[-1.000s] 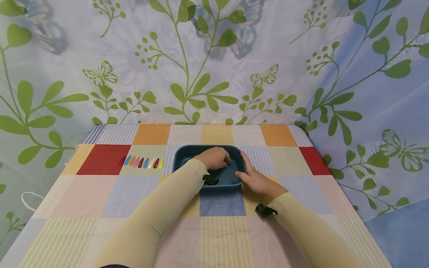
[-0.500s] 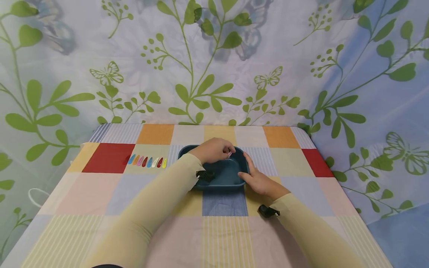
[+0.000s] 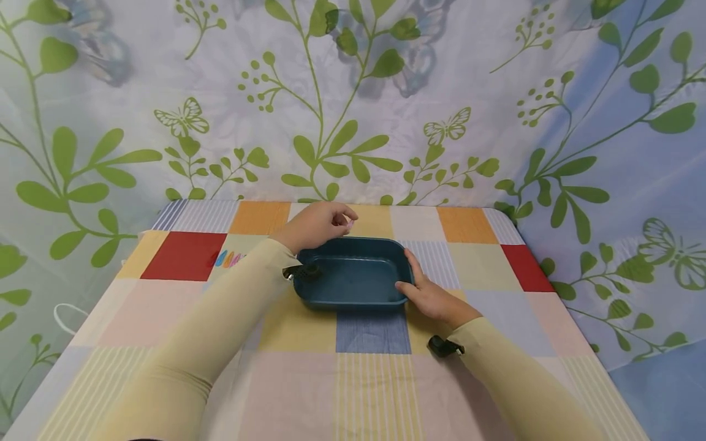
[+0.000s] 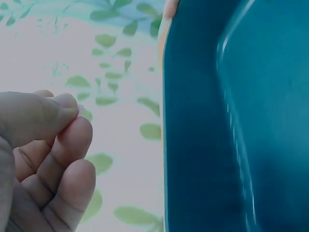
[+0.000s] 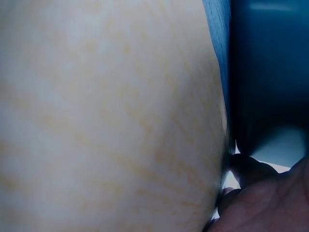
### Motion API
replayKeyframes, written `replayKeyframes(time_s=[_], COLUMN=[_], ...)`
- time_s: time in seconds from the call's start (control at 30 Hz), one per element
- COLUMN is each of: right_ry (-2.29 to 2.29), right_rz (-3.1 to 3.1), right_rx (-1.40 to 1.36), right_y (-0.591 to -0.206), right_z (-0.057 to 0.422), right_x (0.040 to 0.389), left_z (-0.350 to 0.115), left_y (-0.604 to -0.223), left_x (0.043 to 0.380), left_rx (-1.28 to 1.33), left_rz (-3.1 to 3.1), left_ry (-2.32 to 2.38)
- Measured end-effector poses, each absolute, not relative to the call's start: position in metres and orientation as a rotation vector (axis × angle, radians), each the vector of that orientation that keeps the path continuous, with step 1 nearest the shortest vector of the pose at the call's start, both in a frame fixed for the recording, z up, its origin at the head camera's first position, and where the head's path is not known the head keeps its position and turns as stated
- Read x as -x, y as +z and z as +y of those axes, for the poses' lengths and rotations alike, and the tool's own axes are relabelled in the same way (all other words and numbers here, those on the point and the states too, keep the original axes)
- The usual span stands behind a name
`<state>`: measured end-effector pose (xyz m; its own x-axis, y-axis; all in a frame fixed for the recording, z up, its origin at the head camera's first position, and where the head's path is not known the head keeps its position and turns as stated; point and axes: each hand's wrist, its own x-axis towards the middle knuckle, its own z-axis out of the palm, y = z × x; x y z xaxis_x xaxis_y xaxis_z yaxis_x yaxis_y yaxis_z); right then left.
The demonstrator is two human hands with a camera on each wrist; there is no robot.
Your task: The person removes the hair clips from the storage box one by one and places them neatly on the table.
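A dark teal rectangular tray (image 3: 353,303) lies on the patchwork tablecloth. My right hand (image 3: 438,300) grips its right end, thumb over the rim and fingers along the outer wall. Above the tray's far left corner, my left hand (image 3: 317,225) pinches a small pale pink hair clip (image 4: 80,110) between thumb and forefinger. Only the clip's tip shows; the fingers hide the rest. In the left wrist view the hand (image 4: 48,150) is outside the tray wall (image 4: 193,121). The right wrist view shows part of the right hand (image 5: 270,198) against the tray's side.
Several coloured snap hair clips (image 3: 227,259) lie in a row left of the tray, partly covered by the left sleeve (image 3: 220,324). A leaf-patterned curtain (image 3: 353,110) hangs behind the table (image 3: 298,392). A white cord loop (image 3: 68,315) shows at the left edge.
My left hand has risen out of the tray and moved left and away, with the pink hair clip pinched in its fingers. The right hand keeps its grip on the tray.
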<state>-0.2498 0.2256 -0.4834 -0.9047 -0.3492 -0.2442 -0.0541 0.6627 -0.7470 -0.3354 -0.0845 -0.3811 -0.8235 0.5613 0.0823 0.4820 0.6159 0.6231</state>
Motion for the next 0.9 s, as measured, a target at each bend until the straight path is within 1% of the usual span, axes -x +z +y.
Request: replayKeyframes(time_s=[0.2, 0.43, 0.7, 0.9], right_ry=[-1.101, -1.100, -1.099, -1.103], right_rz=[2.519, 2.521, 2.518, 2.530], right_rx=[0.333, 0.330, 0.322, 0.328], right_y=[-0.483, -0.484, -0.485, -0.487], right_z=[0.224, 0.224, 0.225, 0.225], right_x=[0.251, 0.252, 0.252, 0.253], left_z=[-0.137, -0.203, -0.280, -0.331], left_y=[-0.384, -0.393, -0.418, -0.439], left_x=[0.340, 0.337, 0.325, 0.317], left_rx=[-0.751, -0.575, -0.311, -0.170], left_rz=[2.707, 2.789, 2.798, 2.855], left_ry=[1.084, 1.102, 1.038, 0.952])
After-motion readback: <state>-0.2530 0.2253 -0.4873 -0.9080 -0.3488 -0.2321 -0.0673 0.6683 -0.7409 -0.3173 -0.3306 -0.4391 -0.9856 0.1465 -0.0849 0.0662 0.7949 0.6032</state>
